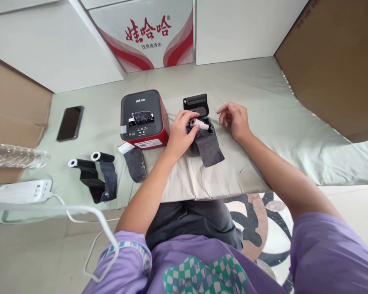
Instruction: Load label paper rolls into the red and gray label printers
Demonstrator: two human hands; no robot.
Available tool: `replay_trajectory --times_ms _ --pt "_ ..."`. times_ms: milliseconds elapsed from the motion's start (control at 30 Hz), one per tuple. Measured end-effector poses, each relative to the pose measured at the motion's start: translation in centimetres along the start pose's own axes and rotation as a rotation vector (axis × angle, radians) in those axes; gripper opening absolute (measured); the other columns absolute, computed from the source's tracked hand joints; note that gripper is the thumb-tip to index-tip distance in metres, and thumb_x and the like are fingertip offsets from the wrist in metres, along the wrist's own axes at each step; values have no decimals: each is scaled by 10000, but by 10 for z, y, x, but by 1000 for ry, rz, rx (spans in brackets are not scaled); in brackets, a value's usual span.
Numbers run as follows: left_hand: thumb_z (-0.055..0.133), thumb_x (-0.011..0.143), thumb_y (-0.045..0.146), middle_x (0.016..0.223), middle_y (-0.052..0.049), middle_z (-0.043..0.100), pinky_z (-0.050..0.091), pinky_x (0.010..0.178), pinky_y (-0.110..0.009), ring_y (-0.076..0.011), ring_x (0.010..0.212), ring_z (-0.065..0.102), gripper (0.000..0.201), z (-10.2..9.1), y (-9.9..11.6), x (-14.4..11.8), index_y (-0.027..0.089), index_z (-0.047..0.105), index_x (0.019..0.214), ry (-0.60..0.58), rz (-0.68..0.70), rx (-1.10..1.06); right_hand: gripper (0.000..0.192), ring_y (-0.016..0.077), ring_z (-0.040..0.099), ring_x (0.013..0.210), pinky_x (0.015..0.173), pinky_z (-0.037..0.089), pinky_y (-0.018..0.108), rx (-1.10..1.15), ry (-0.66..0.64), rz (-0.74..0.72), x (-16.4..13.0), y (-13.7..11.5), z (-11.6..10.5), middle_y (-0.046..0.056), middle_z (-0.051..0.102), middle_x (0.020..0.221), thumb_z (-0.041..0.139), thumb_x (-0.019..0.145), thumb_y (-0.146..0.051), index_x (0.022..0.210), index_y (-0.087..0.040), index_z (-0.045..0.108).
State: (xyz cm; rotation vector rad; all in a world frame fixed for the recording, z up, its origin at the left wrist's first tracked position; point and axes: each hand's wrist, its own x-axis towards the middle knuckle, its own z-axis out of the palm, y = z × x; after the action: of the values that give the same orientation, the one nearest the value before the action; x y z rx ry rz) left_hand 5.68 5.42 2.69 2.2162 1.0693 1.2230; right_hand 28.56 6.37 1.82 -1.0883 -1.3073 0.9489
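My left hand (181, 134) pinches a small white thermal paper roll (200, 123) at the open bay of a black portable printer (213, 127). The printer's hinged lid (196, 104) stands raised at the back. From the roll a blackened paper strip (209, 150) hangs over the printer's front. My right hand (235, 119) hovers just right of the printer, fingers loosely bent and apart, with nothing in them. Left of my left hand sits a larger red and black printer (144, 118), with a crumpled blackened strip (143, 117) at its top slot.
Two paper rolls with black tails (102, 157) lie at left, near another blackened strip (135, 164). Further left are a phone (70, 123), a plastic bottle (16, 156) and a white power strip (24, 191) with a cable. Boxes (150, 32) line the back of the cloth-covered table (248, 85).
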Motion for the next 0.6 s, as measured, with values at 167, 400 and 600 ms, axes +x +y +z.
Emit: replay_trajectory --times_ms 167,400,600 --pt "671 980 294 1100 -65 704 573 921 -328 -204 1070 679 70 4 1 0 225 667 984 122 -61 -68 618 111 454 447 435 367 270 3 4 -11 0 1 0 -9 573 560 541 910 -814 767 -223 654" --pt "709 925 233 1019 -31 732 553 956 -356 -213 1048 687 122 6 4 0 239 612 851 166 -171 -40 605 144 497 488 446 368 295 -38 -4 34 -1 1 1 5 568 576 539 903 -820 787 -236 647" --pt "727 921 255 958 -1 725 535 916 -333 -193 944 678 107 10 4 3 248 621 910 184 -246 -13 604 137 500 486 448 379 287 -26 -16 26 -1 1 2 4 558 563 551 905 -818 785 -235 653"
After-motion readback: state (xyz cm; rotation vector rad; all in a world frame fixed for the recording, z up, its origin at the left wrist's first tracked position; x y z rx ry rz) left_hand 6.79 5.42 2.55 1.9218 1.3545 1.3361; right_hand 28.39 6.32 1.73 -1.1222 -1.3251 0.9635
